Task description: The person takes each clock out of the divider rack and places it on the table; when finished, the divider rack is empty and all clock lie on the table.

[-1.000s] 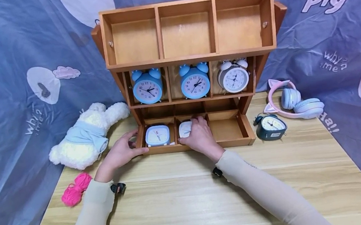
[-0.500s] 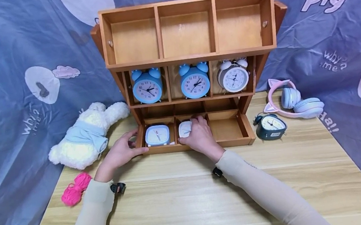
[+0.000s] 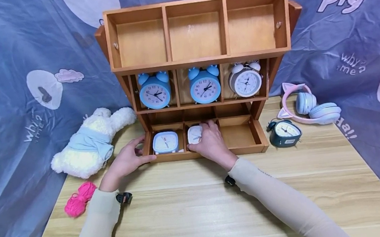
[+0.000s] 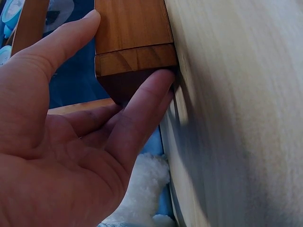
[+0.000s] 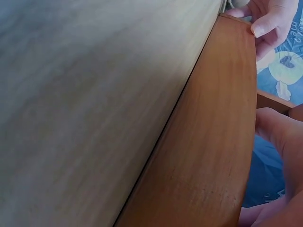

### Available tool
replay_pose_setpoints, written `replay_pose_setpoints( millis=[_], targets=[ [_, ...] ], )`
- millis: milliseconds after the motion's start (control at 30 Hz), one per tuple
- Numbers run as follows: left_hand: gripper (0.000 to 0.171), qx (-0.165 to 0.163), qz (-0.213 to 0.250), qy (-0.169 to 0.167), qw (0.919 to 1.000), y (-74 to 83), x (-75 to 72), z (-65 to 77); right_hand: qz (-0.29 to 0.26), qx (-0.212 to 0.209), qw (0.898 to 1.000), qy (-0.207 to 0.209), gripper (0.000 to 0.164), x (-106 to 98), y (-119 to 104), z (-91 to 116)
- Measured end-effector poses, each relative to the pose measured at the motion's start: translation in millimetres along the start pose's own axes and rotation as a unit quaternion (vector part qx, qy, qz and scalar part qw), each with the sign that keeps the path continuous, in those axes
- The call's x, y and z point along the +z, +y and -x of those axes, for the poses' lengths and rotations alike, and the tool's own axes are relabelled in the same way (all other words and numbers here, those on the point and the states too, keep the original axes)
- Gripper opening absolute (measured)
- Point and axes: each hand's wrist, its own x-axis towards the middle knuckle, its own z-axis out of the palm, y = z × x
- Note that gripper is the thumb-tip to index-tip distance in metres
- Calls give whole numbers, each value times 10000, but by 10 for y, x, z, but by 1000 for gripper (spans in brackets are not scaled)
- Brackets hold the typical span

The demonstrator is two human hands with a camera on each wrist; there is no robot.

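Observation:
My right hand (image 3: pixel 211 141) grips a small white square alarm clock (image 3: pixel 193 134) in the bottom row's middle compartment; the fingers cover its right side. My left hand (image 3: pixel 128 159) holds the left end of the wooden shelf (image 3: pixel 211 154). In the left wrist view its thumb (image 4: pixel 71 38) touches the upper edge of the front board, with the fingers against the end face. A light-blue square clock (image 3: pixel 165 142) sits in the bottom left compartment. Seen from the right wrist, the front board (image 5: pixel 203 127) crosses the view and the clock is hidden.
Two blue twin-bell clocks (image 3: pixel 155 93) and a white one (image 3: pixel 245 82) occupy the middle row. Right of the shelf are a dark green clock (image 3: pixel 284 133) and cat-ear headphones (image 3: pixel 323 113). A white plush toy (image 3: pixel 89 145) and pink yarn (image 3: pixel 80 199) lie left.
The white square clock in my right hand has shifted slightly, its face turning and a little more of it showing. My left hand stays at the shelf's end.

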Motion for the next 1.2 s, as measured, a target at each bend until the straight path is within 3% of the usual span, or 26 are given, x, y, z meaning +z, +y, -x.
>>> replay_pose_setpoints(
  millis=[233,300,333,700,1200],
  targets=[
    [98,-10,54,-26,10000,-5,2,-3,-269,172,9990,-299,102,-519,-468,232],
    [99,-6,70,-24,10000,1,-2,-1,-290,168,9991,-263,101,-542,-477,243],
    [99,-7,78,-24,10000,4,-2,0,-308,237,9988,-298,98,-639,-586,294],
    [98,-14,76,-10,10000,16,-3,18,-358,-46,9992,-176,99,-790,-643,332],
    [101,-82,45,-37,9999,9,-3,13,-496,-124,9986,-121,98,-1039,-628,449]
  ],
)
